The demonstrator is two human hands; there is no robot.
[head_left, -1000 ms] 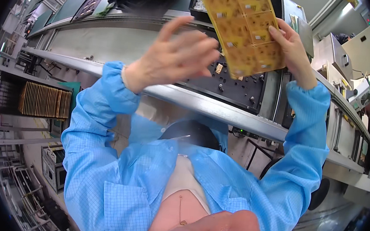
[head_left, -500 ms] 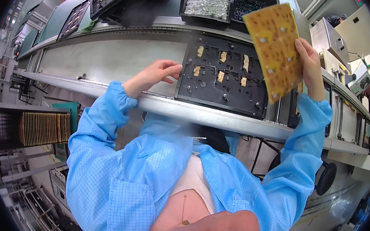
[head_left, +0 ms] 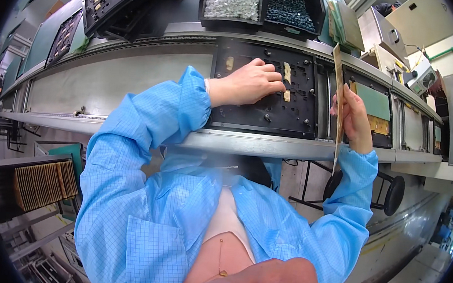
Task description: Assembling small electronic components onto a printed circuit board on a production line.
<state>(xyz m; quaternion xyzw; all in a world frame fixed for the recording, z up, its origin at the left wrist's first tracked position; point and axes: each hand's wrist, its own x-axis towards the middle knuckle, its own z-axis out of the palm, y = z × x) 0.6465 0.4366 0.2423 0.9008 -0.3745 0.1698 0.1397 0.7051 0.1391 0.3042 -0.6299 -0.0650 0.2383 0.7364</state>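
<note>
A black fixture tray [head_left: 239,115] with cut-outs, small posts and tan strips lies on the conveyor. My left hand [head_left: 250,82] is over its middle, fingers curled down and closed. The fingertips and whatever they pinch are hidden beneath the hand. Tan strips [head_left: 288,72] show just right of the fingers, and another tan piece [head_left: 229,63] at the tray's far left. My right hand [head_left: 353,117] grips a thin yellow-brown circuit board panel [head_left: 339,92], held upright and almost edge-on, to the right of the tray.
Black bins of clear pieces [head_left: 232,3] and dark pieces [head_left: 293,11] stand behind the conveyor. Stacked black trays [head_left: 125,3] lie back left. Farther right, another tray carries a green-topped board [head_left: 372,103]. A metal rail [head_left: 269,143] runs along the front. A rack of boards [head_left: 45,182] stands left.
My left hand has moved right, from the tray's left edge to over its middle, and its fingers have closed. My right hand has lowered the panel and turned it edge-on.
</note>
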